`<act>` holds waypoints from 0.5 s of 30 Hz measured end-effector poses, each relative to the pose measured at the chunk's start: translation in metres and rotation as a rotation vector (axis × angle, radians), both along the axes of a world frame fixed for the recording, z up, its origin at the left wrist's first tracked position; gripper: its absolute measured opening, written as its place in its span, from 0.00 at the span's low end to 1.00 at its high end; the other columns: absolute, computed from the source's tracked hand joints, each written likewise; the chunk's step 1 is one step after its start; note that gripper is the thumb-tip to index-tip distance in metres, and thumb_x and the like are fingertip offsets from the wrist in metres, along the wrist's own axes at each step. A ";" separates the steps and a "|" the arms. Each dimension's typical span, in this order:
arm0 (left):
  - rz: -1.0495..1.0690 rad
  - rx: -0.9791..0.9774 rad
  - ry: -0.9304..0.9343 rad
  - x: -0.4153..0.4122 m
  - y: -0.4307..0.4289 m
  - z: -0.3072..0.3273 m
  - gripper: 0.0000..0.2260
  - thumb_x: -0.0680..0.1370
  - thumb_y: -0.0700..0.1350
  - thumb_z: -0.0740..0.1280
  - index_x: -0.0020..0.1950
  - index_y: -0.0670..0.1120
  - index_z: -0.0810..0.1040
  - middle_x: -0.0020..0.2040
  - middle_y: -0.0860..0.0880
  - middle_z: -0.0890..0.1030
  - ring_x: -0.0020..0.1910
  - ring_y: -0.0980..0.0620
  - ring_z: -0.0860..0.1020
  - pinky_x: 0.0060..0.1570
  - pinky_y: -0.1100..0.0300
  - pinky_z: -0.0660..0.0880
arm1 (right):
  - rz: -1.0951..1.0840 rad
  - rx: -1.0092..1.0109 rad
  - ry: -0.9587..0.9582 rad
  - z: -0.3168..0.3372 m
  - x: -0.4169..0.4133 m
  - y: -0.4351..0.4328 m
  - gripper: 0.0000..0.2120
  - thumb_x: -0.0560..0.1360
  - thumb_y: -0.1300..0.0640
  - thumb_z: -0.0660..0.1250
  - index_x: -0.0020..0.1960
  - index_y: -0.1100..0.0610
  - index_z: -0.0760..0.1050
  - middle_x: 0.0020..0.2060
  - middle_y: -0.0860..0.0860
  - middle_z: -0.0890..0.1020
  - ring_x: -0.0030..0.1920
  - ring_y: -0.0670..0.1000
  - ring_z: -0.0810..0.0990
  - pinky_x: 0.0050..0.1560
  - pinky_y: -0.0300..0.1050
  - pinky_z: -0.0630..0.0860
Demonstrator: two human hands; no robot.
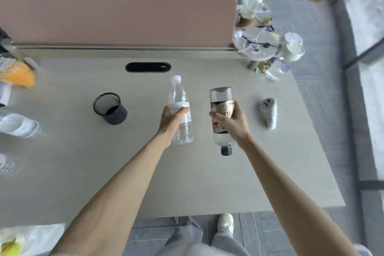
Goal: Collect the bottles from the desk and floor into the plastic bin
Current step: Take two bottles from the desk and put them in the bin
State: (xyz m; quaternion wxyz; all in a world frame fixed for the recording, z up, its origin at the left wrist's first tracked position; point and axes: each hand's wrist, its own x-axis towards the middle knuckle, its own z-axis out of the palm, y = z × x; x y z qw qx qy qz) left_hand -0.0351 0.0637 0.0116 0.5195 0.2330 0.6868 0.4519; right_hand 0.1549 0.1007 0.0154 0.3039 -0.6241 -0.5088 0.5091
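clear water bottle [180, 110]: white cap, held above desk | gold-labelled bottle [222, 118]: black cap, held inverted

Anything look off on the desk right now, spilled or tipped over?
No spill shows. The right hand holds the gold-label bottle cap down, while the left hand holds the clear bottle cap up. A crumpled bottle lies on its side on the desk.
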 end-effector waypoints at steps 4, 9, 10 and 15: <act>-0.154 0.021 -0.022 0.064 0.004 0.001 0.18 0.74 0.50 0.70 0.60 0.46 0.71 0.48 0.52 0.75 0.45 0.56 0.77 0.38 0.59 0.76 | -0.151 0.032 0.105 0.012 0.056 -0.029 0.21 0.67 0.55 0.78 0.56 0.54 0.74 0.43 0.48 0.84 0.40 0.46 0.83 0.43 0.45 0.81; -0.434 0.033 -0.056 0.182 -0.016 0.005 0.18 0.74 0.49 0.70 0.60 0.46 0.70 0.49 0.53 0.74 0.47 0.57 0.76 0.38 0.61 0.75 | -0.397 0.048 0.100 0.025 0.172 -0.086 0.22 0.65 0.49 0.78 0.56 0.52 0.75 0.45 0.51 0.85 0.44 0.50 0.84 0.46 0.49 0.82; -0.483 0.036 -0.060 0.206 -0.022 0.006 0.18 0.75 0.49 0.70 0.60 0.46 0.69 0.49 0.52 0.75 0.47 0.57 0.76 0.38 0.61 0.75 | -0.447 0.063 0.095 0.027 0.197 -0.100 0.23 0.64 0.48 0.78 0.55 0.52 0.75 0.46 0.51 0.85 0.44 0.50 0.84 0.46 0.49 0.82; -0.724 0.049 -0.060 0.337 -0.076 0.009 0.19 0.75 0.48 0.71 0.61 0.46 0.68 0.50 0.52 0.73 0.48 0.56 0.75 0.39 0.60 0.76 | -0.692 0.121 0.126 0.030 0.318 -0.195 0.20 0.68 0.52 0.78 0.56 0.52 0.73 0.43 0.49 0.83 0.40 0.46 0.82 0.40 0.42 0.79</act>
